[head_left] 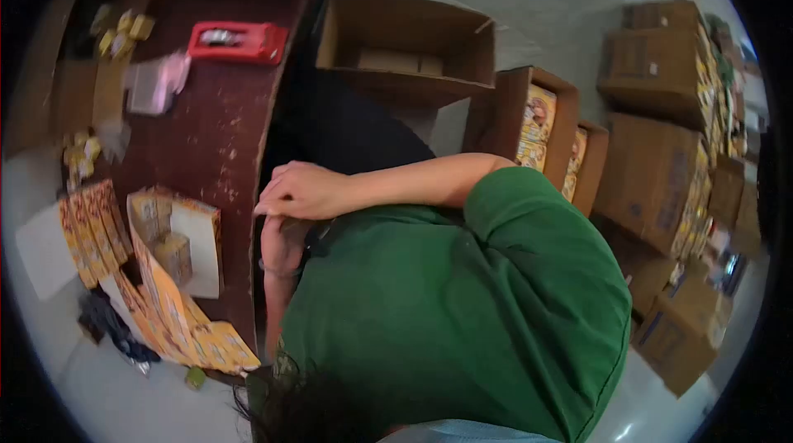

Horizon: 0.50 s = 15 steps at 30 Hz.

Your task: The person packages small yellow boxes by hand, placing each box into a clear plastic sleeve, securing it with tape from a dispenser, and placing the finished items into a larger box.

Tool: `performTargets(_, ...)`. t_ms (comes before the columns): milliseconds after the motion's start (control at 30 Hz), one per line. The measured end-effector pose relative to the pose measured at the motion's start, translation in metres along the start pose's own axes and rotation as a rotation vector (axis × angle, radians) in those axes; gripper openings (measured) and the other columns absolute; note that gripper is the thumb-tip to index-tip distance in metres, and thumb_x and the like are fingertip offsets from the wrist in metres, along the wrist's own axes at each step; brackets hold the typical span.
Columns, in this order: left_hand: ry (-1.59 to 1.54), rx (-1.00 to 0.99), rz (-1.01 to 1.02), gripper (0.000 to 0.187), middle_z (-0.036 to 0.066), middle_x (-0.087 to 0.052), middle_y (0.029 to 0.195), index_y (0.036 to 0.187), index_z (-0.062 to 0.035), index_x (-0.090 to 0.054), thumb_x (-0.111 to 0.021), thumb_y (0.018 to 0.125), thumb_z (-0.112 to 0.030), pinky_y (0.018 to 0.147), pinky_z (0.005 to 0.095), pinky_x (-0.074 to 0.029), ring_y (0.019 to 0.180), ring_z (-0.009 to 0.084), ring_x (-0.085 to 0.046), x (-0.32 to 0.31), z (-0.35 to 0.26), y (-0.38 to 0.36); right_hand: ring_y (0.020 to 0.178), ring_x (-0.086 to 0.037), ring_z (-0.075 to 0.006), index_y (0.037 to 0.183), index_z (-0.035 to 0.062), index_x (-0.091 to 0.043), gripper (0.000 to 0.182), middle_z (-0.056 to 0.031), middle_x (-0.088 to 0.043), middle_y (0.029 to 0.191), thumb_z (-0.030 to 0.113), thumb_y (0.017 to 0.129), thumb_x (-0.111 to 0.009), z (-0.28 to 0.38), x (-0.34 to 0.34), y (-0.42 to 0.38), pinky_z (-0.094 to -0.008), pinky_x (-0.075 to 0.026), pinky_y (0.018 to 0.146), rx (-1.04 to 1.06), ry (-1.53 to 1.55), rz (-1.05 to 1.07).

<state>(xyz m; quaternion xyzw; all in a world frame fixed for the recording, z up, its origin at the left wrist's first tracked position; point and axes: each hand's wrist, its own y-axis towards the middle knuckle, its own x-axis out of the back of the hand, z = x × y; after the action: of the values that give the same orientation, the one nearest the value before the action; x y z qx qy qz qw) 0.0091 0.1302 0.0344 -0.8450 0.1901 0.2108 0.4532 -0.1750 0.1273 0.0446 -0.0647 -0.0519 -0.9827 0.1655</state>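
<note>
My right hand (304, 189) is at the edge of the dark red table (219, 125), its fingers curled down. Just below it, my left hand (281, 238) is close against it, a band round the wrist; the right hand partly covers its fingers. Anything between the hands is hidden. On the table lies a red holder (268, 42) with a metal piece in it. Beside that are pinkish clear plastic bags (157, 84). Nearer my left arm stands an open printed carton (198, 236) with small boxes inside.
Flat printed cartons (178, 319) lie along the table's side. Small yellow packs (124, 34) sit at the far side. An open cardboard box (405, 38) stands beside my leg, with boxes of printed packs (537, 121) behind. Stacked cartons (648, 179) line the floor.
</note>
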Motion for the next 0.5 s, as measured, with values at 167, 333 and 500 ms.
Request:
performTargets(167,-0.018,-0.059,0.118,0.047,0.010,-0.050,0.134,0.137,-0.0074,-0.045,-0.036,0.103,-0.038,0.105,0.0397,-0.040,0.124,0.0226,-0.050,-0.013,0.007,-0.003,0.094,-0.062,-0.0256,0.110,0.0069,-0.071,0.027,-0.0085,-0.071,0.102,0.023,0.090,-0.065,-0.003,-0.004,-0.014,-0.0381,-0.049,0.085,0.062,-0.156,-0.079)
performTargets(333,0.133,-0.303,0.470,0.070,0.013,-0.052,0.126,0.145,-0.0042,-0.027,-0.064,0.093,-0.030,0.102,0.0395,-0.045,0.118,0.0231,-0.055,0.004,0.034,0.010,0.091,-0.066,-0.0237,0.103,0.0056,-0.073,0.022,-0.0096,-0.073,0.096,0.020,0.088,-0.067,0.002,0.018,-0.005,-0.0333,-0.055,0.078,-0.148,-0.062,-0.034)
performTargets(500,0.190,-0.411,0.191,0.079,0.011,-0.056,0.117,0.142,-0.0028,-0.027,-0.072,0.087,-0.037,0.090,0.0345,-0.052,0.104,0.0209,-0.061,0.018,0.049,0.025,0.097,-0.065,-0.0275,0.107,0.0052,-0.072,0.022,-0.0103,-0.071,0.105,0.017,0.091,-0.063,-0.013,0.014,-0.007,-0.0366,-0.053,0.085,-0.006,-0.053,-0.045)
